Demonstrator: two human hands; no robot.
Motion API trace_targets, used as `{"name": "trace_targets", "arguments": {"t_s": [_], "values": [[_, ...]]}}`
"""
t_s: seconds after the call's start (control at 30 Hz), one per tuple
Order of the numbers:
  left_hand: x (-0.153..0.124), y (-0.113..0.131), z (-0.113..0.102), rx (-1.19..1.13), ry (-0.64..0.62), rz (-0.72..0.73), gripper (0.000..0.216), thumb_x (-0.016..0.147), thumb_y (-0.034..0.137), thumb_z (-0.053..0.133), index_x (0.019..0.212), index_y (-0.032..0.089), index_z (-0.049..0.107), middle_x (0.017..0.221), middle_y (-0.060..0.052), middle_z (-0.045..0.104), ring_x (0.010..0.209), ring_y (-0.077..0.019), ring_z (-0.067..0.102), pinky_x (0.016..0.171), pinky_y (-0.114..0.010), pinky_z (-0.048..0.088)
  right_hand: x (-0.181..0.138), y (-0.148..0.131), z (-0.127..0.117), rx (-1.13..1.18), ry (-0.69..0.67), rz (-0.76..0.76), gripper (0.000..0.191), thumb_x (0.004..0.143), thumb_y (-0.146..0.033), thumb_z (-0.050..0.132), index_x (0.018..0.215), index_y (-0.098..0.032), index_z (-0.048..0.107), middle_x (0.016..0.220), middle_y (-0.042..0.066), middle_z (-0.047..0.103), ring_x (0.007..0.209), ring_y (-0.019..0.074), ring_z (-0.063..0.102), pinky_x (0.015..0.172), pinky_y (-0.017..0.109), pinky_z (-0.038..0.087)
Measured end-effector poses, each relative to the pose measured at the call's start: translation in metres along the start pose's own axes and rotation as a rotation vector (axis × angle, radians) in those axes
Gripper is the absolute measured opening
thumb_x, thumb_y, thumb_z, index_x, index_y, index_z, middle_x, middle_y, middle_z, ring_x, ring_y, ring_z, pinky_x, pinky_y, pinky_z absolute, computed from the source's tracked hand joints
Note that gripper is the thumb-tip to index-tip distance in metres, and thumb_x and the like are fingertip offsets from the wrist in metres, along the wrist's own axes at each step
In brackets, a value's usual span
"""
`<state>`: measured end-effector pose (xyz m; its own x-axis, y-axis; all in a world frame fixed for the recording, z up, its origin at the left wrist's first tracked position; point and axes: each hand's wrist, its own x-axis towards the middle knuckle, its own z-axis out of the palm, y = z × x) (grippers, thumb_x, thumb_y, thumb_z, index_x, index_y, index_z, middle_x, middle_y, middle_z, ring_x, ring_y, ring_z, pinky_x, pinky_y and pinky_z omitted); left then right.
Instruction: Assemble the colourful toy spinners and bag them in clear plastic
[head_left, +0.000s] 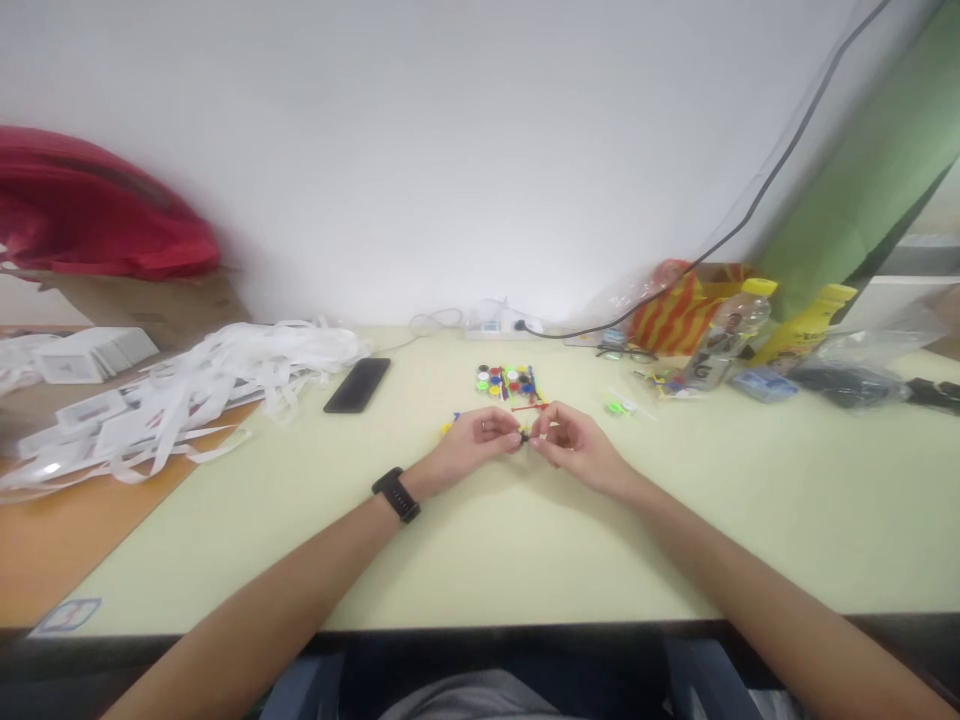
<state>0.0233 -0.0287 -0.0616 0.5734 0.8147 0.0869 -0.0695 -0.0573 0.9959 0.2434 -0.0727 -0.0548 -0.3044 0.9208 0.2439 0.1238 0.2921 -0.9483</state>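
Observation:
My left hand [484, 440] and my right hand [566, 440] meet over the middle of the table, thumbs and fingertips pinched close together. Between them is a small dark piece [524, 437], too small to name, that both hands grip. Just beyond the fingers lies a group of round coloured pieces [493, 381] in black, white, green, red, yellow and blue. A red stick-like piece [527, 406] shows behind the fingertips. Some yellow and blue bits [448, 428] are partly hidden by my left hand. A black watch [397, 494] is on my left wrist.
A black phone [358, 385] lies to the left, near a heap of white straps [247, 365]. On the right are bright green bits [619, 408], a small coloured pile [667, 381], bottles [731, 330] and a blue packet [763, 385]. A power strip [491, 325] sits by the wall.

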Motion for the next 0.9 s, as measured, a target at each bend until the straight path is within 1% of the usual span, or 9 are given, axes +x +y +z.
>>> {"name": "trace_targets", "arguments": {"t_s": [0.33, 0.43, 0.53, 0.6, 0.67, 0.7, 0.77, 0.83, 0.9], "values": [[-0.001, 0.001, 0.000, 0.025, -0.008, -0.003, 0.035, 0.082, 0.039, 0.084, 0.102, 0.015, 0.070, 0.100, -0.007, 0.071, 0.095, -0.0191, 0.068, 0.092, -0.036, 0.054, 0.001, 0.004, -0.001, -0.070, 0.006, -0.011, 0.026, 0.089, -0.042, 0.072, 0.090, -0.023, 0.054, 0.082, 0.000, 0.063, 0.056, 0.0118, 0.051, 0.053, 0.027, 0.040], [-0.001, 0.002, 0.001, 0.007, 0.013, -0.006, 0.036, 0.080, 0.039, 0.086, 0.101, 0.014, 0.070, 0.097, -0.007, 0.071, 0.091, -0.0188, 0.069, 0.091, -0.036, 0.055, 0.001, 0.005, -0.004, -0.071, 0.054, -0.051, 0.025, 0.092, -0.044, 0.068, 0.096, -0.023, 0.056, 0.097, 0.005, 0.067, 0.059, 0.0125, 0.054, 0.054, 0.028, 0.045], [-0.001, 0.004, 0.002, -0.028, 0.040, -0.021, 0.037, 0.079, 0.039, 0.087, 0.100, 0.013, 0.070, 0.093, -0.006, 0.071, 0.087, -0.0182, 0.070, 0.090, -0.036, 0.055, -0.002, 0.003, -0.004, -0.142, 0.157, -0.158, 0.024, 0.099, -0.043, 0.060, 0.114, -0.024, 0.058, 0.119, 0.009, 0.065, 0.070, 0.0153, 0.059, 0.061, 0.032, 0.051], [0.000, 0.004, 0.001, -0.046, 0.052, -0.039, 0.038, 0.078, 0.039, 0.087, 0.099, 0.013, 0.071, 0.091, -0.006, 0.072, 0.085, -0.0181, 0.070, 0.088, -0.036, 0.055, -0.005, 0.000, -0.003, -0.227, 0.210, -0.260, 0.035, 0.101, -0.042, 0.057, 0.132, -0.028, 0.052, 0.136, 0.012, 0.057, 0.083, 0.0186, 0.062, 0.069, 0.035, 0.054], [0.000, 0.003, 0.000, -0.064, 0.057, -0.051, 0.038, 0.077, 0.039, 0.088, 0.099, 0.013, 0.071, 0.091, -0.007, 0.072, 0.084, -0.0184, 0.070, 0.087, -0.035, 0.055, -0.008, -0.002, -0.001, -0.295, 0.221, -0.335, 0.050, 0.101, -0.044, 0.056, 0.145, -0.030, 0.040, 0.144, 0.014, 0.051, 0.096, 0.0225, 0.062, 0.076, 0.038, 0.054], [0.001, 0.003, -0.001, -0.073, 0.058, -0.052, 0.038, 0.077, 0.039, 0.088, 0.100, 0.013, 0.072, 0.091, -0.007, 0.073, 0.084, -0.0184, 0.070, 0.086, -0.035, 0.055, -0.009, -0.004, -0.001, -0.312, 0.201, -0.331, 0.054, 0.101, -0.045, 0.055, 0.149, -0.030, 0.035, 0.139, 0.015, 0.054, 0.096, 0.0232, 0.062, 0.076, 0.038, 0.054], [0.002, 0.002, -0.004, -0.085, 0.058, -0.050, 0.037, 0.078, 0.040, 0.088, 0.098, 0.013, 0.072, 0.091, -0.007, 0.073, 0.084, -0.0181, 0.070, 0.086, -0.034, 0.054, -0.010, -0.005, -0.002, -0.303, 0.119, -0.229, 0.048, 0.105, -0.048, 0.046, 0.148, -0.028, 0.036, 0.106, 0.009, 0.066, 0.078, 0.0211, 0.059, 0.066, 0.035, 0.050], [0.002, 0.001, -0.005, -0.084, 0.058, -0.051, 0.035, 0.079, 0.041, 0.086, 0.094, 0.013, 0.072, 0.089, -0.007, 0.072, 0.083, -0.0176, 0.069, 0.085, -0.033, 0.053, -0.010, -0.006, -0.004, -0.264, 0.053, -0.093, 0.037, 0.108, -0.048, 0.037, 0.136, -0.026, 0.047, 0.067, -0.003, 0.053, 0.056, 0.0166, 0.045, 0.054, 0.030, 0.039], [0.002, 0.001, -0.006, -0.080, 0.057, -0.055, 0.034, 0.081, 0.042, 0.085, 0.091, 0.013, 0.072, 0.087, -0.007, 0.072, 0.082, -0.0173, 0.069, 0.084, -0.032, 0.053, -0.008, -0.005, -0.006, -0.223, 0.036, -0.037, 0.032, 0.108, -0.047, 0.037, 0.124, -0.024, 0.052, 0.056, -0.008, 0.034, 0.049, 0.0141, 0.032, 0.050, 0.027, 0.028]]}}
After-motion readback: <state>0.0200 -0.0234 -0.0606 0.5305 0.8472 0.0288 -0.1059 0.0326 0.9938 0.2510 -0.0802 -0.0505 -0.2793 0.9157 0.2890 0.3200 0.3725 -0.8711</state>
